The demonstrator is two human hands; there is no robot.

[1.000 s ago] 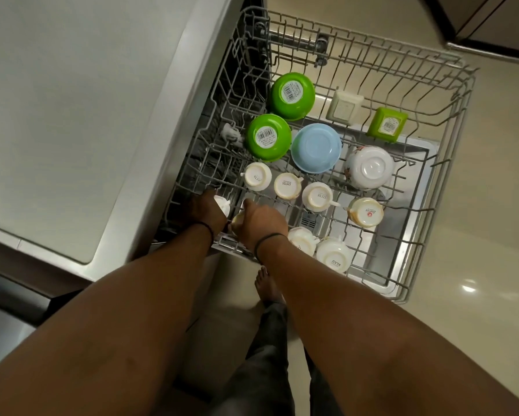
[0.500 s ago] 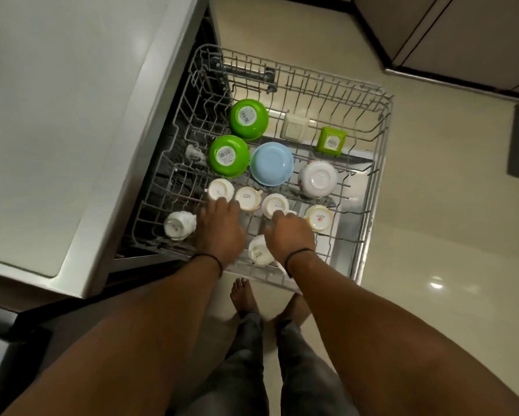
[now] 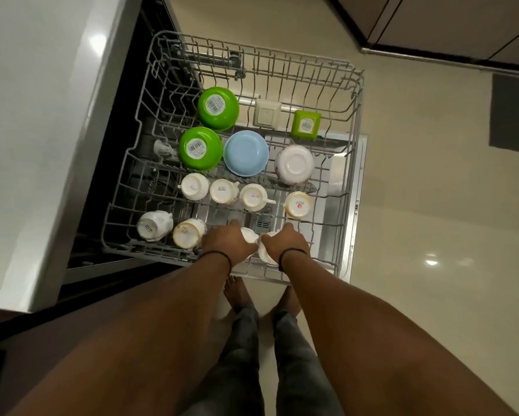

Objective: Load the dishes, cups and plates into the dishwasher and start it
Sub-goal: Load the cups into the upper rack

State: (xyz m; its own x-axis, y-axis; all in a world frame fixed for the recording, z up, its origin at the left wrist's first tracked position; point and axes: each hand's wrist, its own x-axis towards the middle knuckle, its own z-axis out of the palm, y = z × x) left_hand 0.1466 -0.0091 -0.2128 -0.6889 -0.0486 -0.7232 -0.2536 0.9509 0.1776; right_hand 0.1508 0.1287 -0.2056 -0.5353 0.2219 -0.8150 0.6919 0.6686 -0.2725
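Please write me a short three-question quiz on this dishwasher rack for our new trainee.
1. True or false: the blue bowl sits mouth up in the rack.
2. Multiple choice: how many round green bowls are in the rack? A one, B two, C four.
3. Fill in: the left hand and right hand each rest on a white ____ at the rack's near edge.

Key
1. False: its base faces up.
2. B: one green bowl is at the back, another just in front of it.
3. Cup: the left cup and right cup lie mostly under the hands.
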